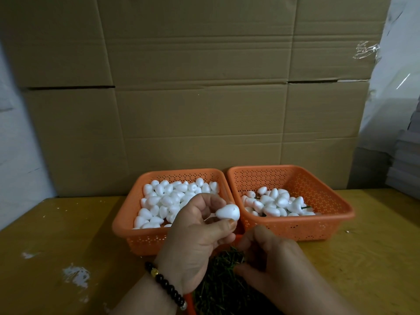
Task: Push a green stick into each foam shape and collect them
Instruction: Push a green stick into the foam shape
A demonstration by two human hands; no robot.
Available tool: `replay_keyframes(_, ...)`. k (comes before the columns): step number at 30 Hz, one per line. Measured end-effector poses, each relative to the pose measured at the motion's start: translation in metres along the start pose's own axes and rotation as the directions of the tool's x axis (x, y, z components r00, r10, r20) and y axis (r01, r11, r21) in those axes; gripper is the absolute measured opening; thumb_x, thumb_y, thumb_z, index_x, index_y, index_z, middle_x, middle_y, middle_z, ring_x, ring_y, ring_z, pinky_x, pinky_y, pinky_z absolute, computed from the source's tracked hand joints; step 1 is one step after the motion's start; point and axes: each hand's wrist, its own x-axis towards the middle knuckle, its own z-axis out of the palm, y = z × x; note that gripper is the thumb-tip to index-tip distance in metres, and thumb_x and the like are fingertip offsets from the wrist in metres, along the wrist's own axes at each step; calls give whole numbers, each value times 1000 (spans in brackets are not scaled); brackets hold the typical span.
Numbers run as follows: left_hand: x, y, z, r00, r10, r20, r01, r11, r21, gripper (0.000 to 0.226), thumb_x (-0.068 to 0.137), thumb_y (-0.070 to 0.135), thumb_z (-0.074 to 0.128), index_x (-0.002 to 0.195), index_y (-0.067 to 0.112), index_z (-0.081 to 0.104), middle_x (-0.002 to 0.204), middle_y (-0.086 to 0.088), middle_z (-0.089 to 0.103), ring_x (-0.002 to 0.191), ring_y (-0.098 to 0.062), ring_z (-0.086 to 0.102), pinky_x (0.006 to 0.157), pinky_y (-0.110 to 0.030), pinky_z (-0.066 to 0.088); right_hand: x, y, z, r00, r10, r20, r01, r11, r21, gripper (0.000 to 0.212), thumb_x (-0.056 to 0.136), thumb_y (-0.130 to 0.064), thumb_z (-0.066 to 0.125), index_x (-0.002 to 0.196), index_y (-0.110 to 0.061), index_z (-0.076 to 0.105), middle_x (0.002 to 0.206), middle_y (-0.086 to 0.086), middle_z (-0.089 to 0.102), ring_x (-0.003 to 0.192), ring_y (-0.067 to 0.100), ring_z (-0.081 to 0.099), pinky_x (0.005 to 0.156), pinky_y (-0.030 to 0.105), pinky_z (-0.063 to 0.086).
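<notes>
- Orange perforated plastic basket on the left [145, 241] stands just in front of my hands, and its near rim is partly hidden behind my left hand [195, 242].
- A second orange perforated plastic basket on the right [318, 226] stands beside the first one; their side rims are almost touching, so no open gap shows between them.
- My left hand pinches one white teardrop-shaped foam piece [228, 211] between thumb and fingers, above the near edge of the left basket.
- My right hand [270, 260] is low, with curled fingers at the pile of thin green sticks [223, 285]; I cannot tell if it already holds a stick.
- The green sticks lie in a container with an orange rim [189, 303] close to my body, mostly covered by my two hands.
- Open room for moving is on the yellow-brown wooden table [68, 235], at the left of the baskets and also at the right of them.
- This table has white scuffed spots on its left part.
- A wall of brown cardboard boxes [204, 98] stands directly behind the baskets and closes the far side.
- The left basket is filled with many loose white foam shapes [168, 201].
- The right basket holds fewer white foam shapes with green sticks in them [277, 204], gathered at its near left part.
- A bracelet of dark beads [166, 286] is on my left wrist.
- At the right edge there is clear plastic sheeting [395, 76] and a stack of grey flat things [404, 164]; what they are I cannot tell.
</notes>
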Motion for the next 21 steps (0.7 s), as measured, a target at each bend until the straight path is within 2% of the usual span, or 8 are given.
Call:
replay_keyframes(3, -2, 0, 1, 997, 82, 17, -83, 988, 128, 40, 76, -14, 65, 76, 26, 70, 95, -5, 70, 80, -18, 60, 65, -27, 53, 0, 2, 0, 1000, 6, -23, -5, 999, 43, 39, 68, -21, 83, 82, -41, 53, 89, -31, 59, 70, -1, 60, 59, 9, 43)
replay_keyframes(6, -4, 1, 3, 995, 100, 31, -104, 980, 170, 31, 68, -2, 69, 78, 27, 70, 88, 0, 69, 77, -15, 58, 68, -26, 53, 0, 3, 0, 997, -6, -72, 10, 998, 59, 40, 67, -18, 84, 75, -42, 53, 86, -30, 61, 72, -2, 61, 60, 9, 44)
replay_keyframes(10, -3, 1, 2, 996, 77, 53, -85, 982, 167, 34, 77, -12, 66, 82, 22, 71, 86, 0, 69, 76, -15, 57, 67, -26, 52, 0, 3, -1, 984, -87, -153, 94, 995, 41, 38, 67, -18, 85, 69, -44, 58, 81, -29, 64, 72, -5, 62, 59, 6, 43)
replay_keyframes(12, -2, 2, 2, 998, 47, 38, -50, 993, 107, 32, 76, -11, 67, 84, 20, 73, 88, -2, 70, 76, -14, 60, 64, -25, 52, -1, 3, -1, 975, -126, -182, 142, 987, 78, 30, 70, -18, 83, 73, -40, 63, 79, -26, 66, 70, -3, 63, 58, 7, 44)
replay_keyframes(14, -1, 2, 2, 1000, -15, 19, 16, 1000, -23, 25, 70, -1, 70, 88, 16, 74, 86, -4, 69, 73, -13, 62, 59, -24, 52, -1, 3, -2, 964, -146, -223, 180, 973, 142, 21, 73, -20, 81, 79, -35, 67, 77, -21, 67, 68, 1, 64, 58, 8, 45)
replay_keyframes(17, 3, 2, 0, 993, -119, 28, 122, 968, -218, 37, 66, 7, 67, 104, 8, 68, 80, -5, 68, 67, -11, 63, 57, -25, 53, 0, 1, -3, 924, -197, -327, 256, 955, 148, 9, 77, -29, 75, 83, -32, 69, 71, -17, 64, 61, 2, 62, 54, 6, 40)
replay_keyframes(19, 4, 2, -1, 983, -173, 52, 181, 930, -319, 39, 69, 6, 65, 108, 4, 66, 82, -8, 69, 68, -13, 64, 59, -27, 55, 1, -1, -3, 879, -240, -412, 309, 945, 110, 9, 79, -29, 73, 87, -31, 70, 71, -16, 62, 61, 2, 60, 55, 6, 40)
replay_keyframes(21, 5, 3, -1, 971, -224, 80, 237, 882, -408, 31, 73, 4, 64, 103, 3, 68, 83, -12, 68, 69, -17, 66, 59, -30, 57, 3, -1, -4, 836, -265, -481, 338, 938, 71, 14, 79, -21, 72, 92, -26, 73, 76, -17, 64, 68, 0, 62, 60, 7, 43)
